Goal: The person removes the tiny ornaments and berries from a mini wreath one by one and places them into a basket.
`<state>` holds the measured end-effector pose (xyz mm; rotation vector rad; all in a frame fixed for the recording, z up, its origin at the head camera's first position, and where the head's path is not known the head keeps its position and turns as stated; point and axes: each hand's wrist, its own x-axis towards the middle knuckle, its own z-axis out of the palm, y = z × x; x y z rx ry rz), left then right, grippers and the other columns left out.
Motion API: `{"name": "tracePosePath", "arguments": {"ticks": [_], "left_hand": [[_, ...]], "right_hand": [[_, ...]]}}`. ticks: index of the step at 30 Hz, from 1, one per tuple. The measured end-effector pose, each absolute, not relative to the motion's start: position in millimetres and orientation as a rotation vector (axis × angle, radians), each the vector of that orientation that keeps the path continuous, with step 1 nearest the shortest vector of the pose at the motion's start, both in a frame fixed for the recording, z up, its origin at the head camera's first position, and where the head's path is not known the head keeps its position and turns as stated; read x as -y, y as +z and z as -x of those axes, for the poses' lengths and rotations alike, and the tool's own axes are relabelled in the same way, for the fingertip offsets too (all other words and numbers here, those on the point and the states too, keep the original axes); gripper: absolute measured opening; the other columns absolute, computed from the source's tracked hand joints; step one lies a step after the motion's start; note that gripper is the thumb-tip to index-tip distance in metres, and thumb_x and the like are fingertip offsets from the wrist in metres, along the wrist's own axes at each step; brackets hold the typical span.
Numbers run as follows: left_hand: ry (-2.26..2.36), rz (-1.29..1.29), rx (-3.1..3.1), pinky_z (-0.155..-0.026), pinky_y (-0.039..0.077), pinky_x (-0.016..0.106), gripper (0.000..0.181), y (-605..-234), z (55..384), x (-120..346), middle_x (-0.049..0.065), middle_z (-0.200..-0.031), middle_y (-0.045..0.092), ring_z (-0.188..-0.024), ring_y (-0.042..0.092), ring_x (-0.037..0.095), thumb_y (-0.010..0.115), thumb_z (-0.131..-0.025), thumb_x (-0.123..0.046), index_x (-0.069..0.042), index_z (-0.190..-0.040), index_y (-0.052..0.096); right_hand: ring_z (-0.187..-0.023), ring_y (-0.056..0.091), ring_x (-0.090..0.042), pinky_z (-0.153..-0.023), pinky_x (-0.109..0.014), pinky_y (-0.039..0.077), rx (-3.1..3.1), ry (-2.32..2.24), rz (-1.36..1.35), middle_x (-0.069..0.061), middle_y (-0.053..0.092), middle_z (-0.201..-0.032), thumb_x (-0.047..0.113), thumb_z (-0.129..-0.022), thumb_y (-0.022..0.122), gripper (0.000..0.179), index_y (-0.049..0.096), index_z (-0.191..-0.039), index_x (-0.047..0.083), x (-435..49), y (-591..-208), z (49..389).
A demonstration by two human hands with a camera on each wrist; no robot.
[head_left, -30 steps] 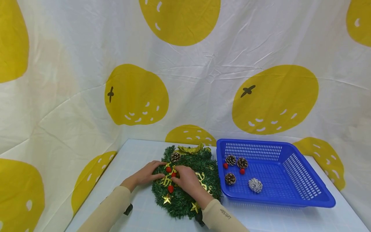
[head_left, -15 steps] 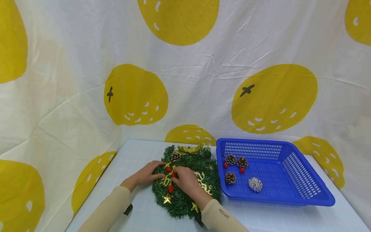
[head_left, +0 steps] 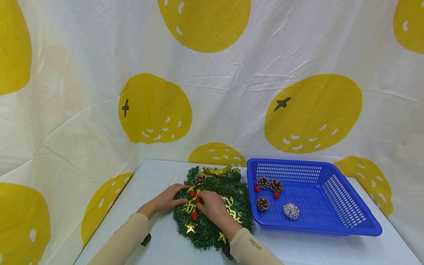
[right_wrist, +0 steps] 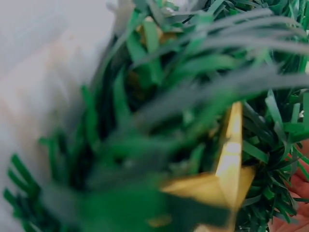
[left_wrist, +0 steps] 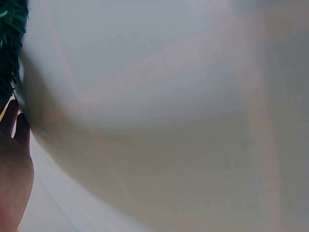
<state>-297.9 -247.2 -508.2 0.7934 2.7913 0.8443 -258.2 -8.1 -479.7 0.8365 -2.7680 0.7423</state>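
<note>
A red ball [head_left: 198, 200] sits on the left side of a green wreath [head_left: 207, 232], apparently pinched by the right hand's [head_left: 214, 209] fingers. The left hand's [head_left: 165, 198] fingers spread at the wreath's edge; I'd steady there, pressing gently. A blue basket [head_left: 308, 228] stands right on the desk [head_left: 162, 239].

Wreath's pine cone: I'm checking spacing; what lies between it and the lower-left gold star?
In the head view, three red ornaments and gold decorations, with the left hand and right hand on either side.
</note>
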Motion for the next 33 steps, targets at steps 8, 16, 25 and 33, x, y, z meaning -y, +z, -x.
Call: {"name": "tracePosePath", "arguments": {"ticks": [8, 16, 25, 33], "left_hand": [[0.842, -0.805, -2.805, -0.103, 0.035, 0.061, 0.060, -509, 298, 247, 0.018, -0.143, 0.044, -0.132, 0.041, 0.040, 0.059, -0.096, -0.046, -0.014, -0.145, 0.045], [0.835, -0.797, -2.810, -0.103, 0.035, 0.060, 0.060, -510, 298, 248, 0.016, -0.142, 0.044, -0.131, 0.041, 0.039, 0.059, -0.096, -0.046, -0.015, -0.145, 0.045], [0.839, -0.799, -2.809, -0.104, 0.034, 0.061, 0.061, -508, 298, 248, 0.018, -0.142, 0.044, -0.132, 0.041, 0.040, 0.059, -0.096, -0.046, -0.013, -0.146, 0.045], [0.842, -0.816, -2.799, -0.104, 0.033, 0.061, 0.061, -506, 297, 247, 0.018, -0.142, 0.044, -0.132, 0.040, 0.041, 0.059, -0.096, -0.046, -0.012, -0.146, 0.045]], "right_hand": [[-0.063, 0.057, -0.005, -0.055, -0.022, 0.047, 2.754, 0.828, -0.836, -0.003, 0.071, -0.096, 0.020, -0.088, 0.075, 0.023, 0.073, -0.108, 0.008, 3, -472, 259], [-0.081, 0.068, -0.020, -0.068, -0.031, 0.054, 2.683, 0.930, -0.822, -0.013, 0.068, -0.115, 0.018, -0.091, 0.072, 0.033, 0.068, -0.119, 0.003, -11, -453, 259], [-0.060, 0.061, -0.013, -0.062, -0.031, 0.051, 2.653, 1.046, -0.700, -0.013, 0.068, -0.116, 0.020, -0.092, 0.070, 0.036, 0.067, -0.123, 0.004, -28, -440, 261], [-0.039, 0.042, -0.006, -0.051, -0.026, 0.043, 2.646, 1.147, -0.552, -0.012, 0.070, -0.112, 0.024, -0.092, 0.070, 0.035, 0.068, -0.123, 0.007, -42, -427, 265]]}}
